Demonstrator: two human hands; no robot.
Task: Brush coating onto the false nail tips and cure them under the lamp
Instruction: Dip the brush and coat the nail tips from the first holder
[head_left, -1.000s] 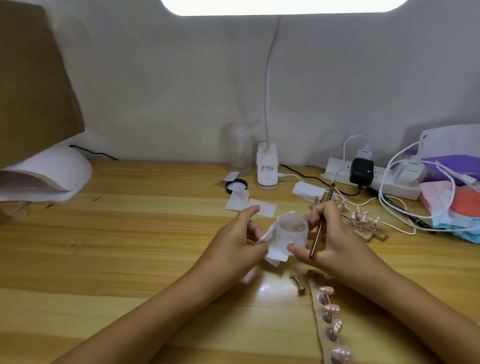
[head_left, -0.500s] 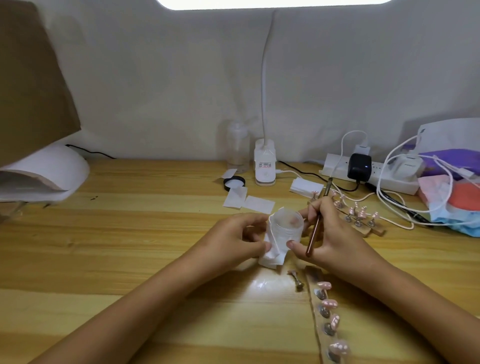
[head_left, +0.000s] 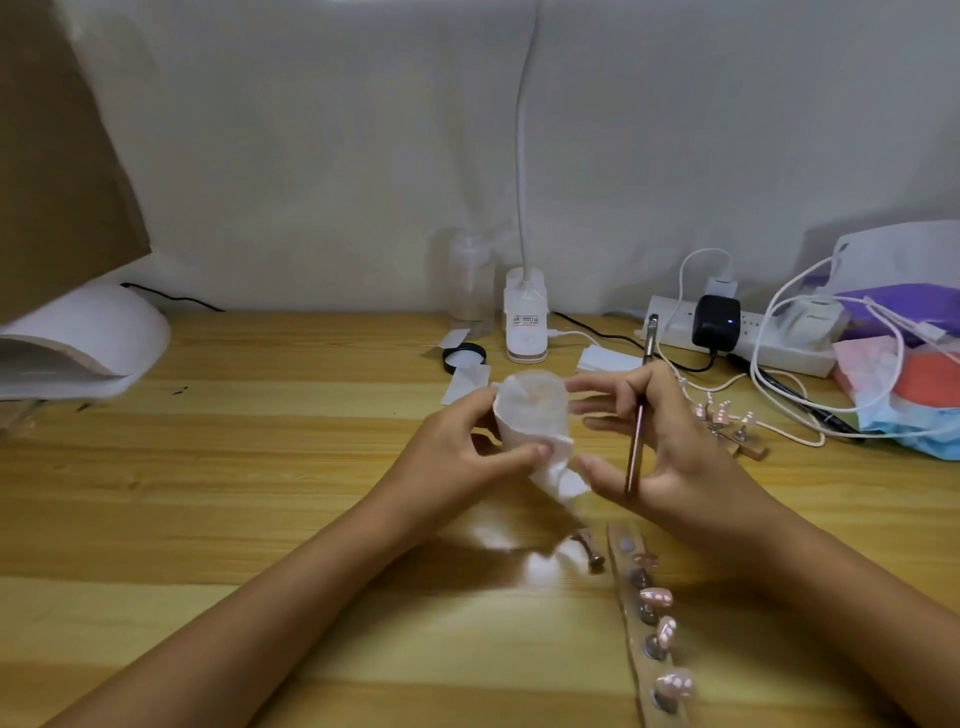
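Note:
My left hand (head_left: 457, 447) grips a small clear jar wrapped in white tissue (head_left: 530, 415), held above the table and tipped toward me. My right hand (head_left: 670, 441) is just right of the jar, its fingers spread near it, and it holds a thin copper-coloured brush (head_left: 638, 431) upright between the fingers. A wooden strip with several pink false nail tips (head_left: 655, 603) lies at the near right. A second strip with nail tips (head_left: 727, 421) lies behind my right hand. The white curing lamp (head_left: 88, 343) stands at the far left.
A black jar lid (head_left: 464, 357), white wipes (head_left: 465, 382), a clear bottle (head_left: 470, 291) and a desk lamp base (head_left: 525, 325) stand at the back. A power strip with chargers and cables (head_left: 737, 332) and a pile of masks (head_left: 914, 395) fill the right. A loose nail stand (head_left: 589, 548) lies by the near strip.
The jar has been lifted and tipped toward me. My right hand's fingers have come off the jar and spread beside it, still with the brush.

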